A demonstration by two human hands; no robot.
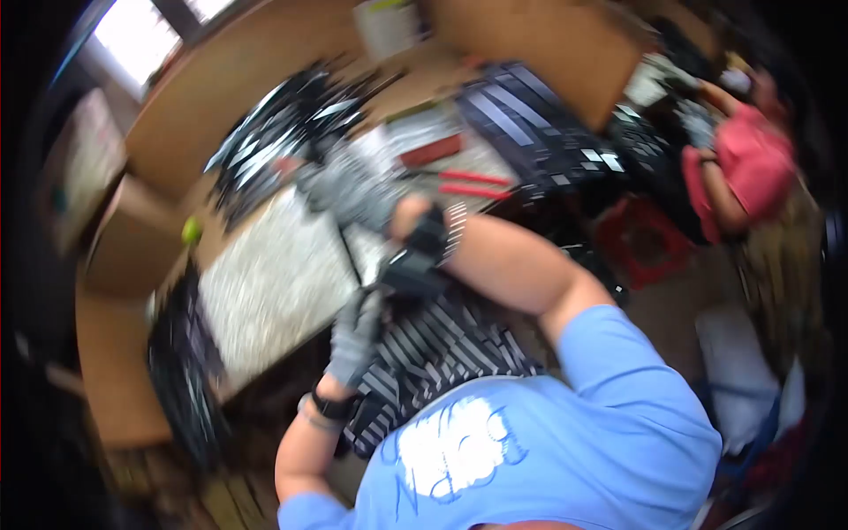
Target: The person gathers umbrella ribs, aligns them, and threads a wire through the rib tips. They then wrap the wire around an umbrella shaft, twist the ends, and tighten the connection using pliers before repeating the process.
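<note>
My left hand (355, 340), in a grey glove, is closed around the lower end of a thin black strip (350, 254) at the near edge of a white pad (274, 283). My right hand (349, 187), also gloved, reaches across the pad's far side, close to a pile of glossy black strips (287, 124). Motion smears its fingers, so what they hold, if anything, does not show. Dark strips with pale bands (424, 353) lie across my lap. A dark device (417, 269) is seen by my right wrist.
Right of my right hand are red-handled pliers (477, 184) and a dark red block (431, 150). More black pieces (521, 110) lie beyond. Black strips (181, 353) hang off the left edge. A co-worker in a pink shirt (755, 159) works at the right, beside a red crate (645, 238).
</note>
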